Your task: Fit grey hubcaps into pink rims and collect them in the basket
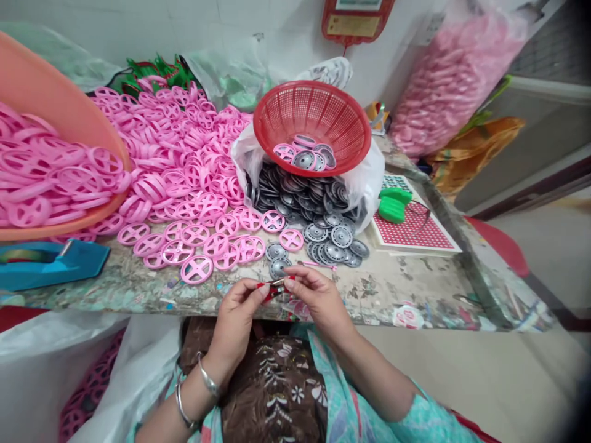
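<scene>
At the table's front edge, my left hand (239,312) and my right hand (322,300) meet, each pinching one end of a small red-and-dark piece (273,291) with a shiny edge. Its exact kind is too small to make out. Just beyond the fingertips lie grey discs (277,251), one partly behind my right hand. Pink spoked wheels (196,269) spread out to the left of them. A thin pink stick (317,264) rests beyond my right fingers. More grey discs (341,236) are heaped further right.
A red basket (314,101) holding wheels and discs sits on a white bag of grey discs. An orange tub (83,104) of pink wheels stands left, behind a blue tape dispenser (55,264). At right are a red patterned sheet (410,226) and a green object (393,204).
</scene>
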Action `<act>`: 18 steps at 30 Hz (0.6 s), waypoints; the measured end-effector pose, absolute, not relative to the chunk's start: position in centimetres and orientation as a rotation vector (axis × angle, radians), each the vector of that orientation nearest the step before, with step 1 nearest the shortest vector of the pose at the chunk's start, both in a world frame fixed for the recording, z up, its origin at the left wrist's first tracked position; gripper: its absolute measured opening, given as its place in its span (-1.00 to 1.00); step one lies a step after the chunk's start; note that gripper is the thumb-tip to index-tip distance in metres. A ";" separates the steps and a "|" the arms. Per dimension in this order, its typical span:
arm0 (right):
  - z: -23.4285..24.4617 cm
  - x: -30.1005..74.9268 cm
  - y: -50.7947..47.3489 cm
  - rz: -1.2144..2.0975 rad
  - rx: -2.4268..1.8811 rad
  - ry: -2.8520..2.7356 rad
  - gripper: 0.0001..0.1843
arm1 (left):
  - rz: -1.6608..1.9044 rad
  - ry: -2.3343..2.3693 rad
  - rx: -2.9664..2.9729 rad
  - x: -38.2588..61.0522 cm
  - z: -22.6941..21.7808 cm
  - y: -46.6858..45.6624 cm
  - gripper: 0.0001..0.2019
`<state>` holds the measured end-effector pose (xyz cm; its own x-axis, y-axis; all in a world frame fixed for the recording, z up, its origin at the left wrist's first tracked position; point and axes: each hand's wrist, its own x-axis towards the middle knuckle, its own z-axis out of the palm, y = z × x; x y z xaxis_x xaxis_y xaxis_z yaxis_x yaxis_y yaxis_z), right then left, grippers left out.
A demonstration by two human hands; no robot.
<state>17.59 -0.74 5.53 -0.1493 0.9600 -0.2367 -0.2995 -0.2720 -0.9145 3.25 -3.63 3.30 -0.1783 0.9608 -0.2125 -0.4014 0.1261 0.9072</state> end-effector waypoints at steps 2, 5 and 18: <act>5.2 17.9 -0.8 1.658 -1.133 -0.963 -0.72 | 1.422 1.127 0.613 3.0 3.5 -3.5 -0.86; 4.8 18.0 -1.0 1.750 -1.153 -0.880 -0.70 | 1.407 1.063 0.468 3.0 3.9 -3.5 -0.83; 4.7 18.5 -2.0 1.803 -1.112 -1.299 -0.67 | 1.284 1.100 0.556 3.1 4.3 -3.2 -0.90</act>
<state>18.48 -1.98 4.68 -0.4331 0.8622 -0.2628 -0.0237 -0.3024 -0.9529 3.08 -3.15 4.26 -0.0900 0.9388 -0.3326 -0.4724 0.2538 0.8441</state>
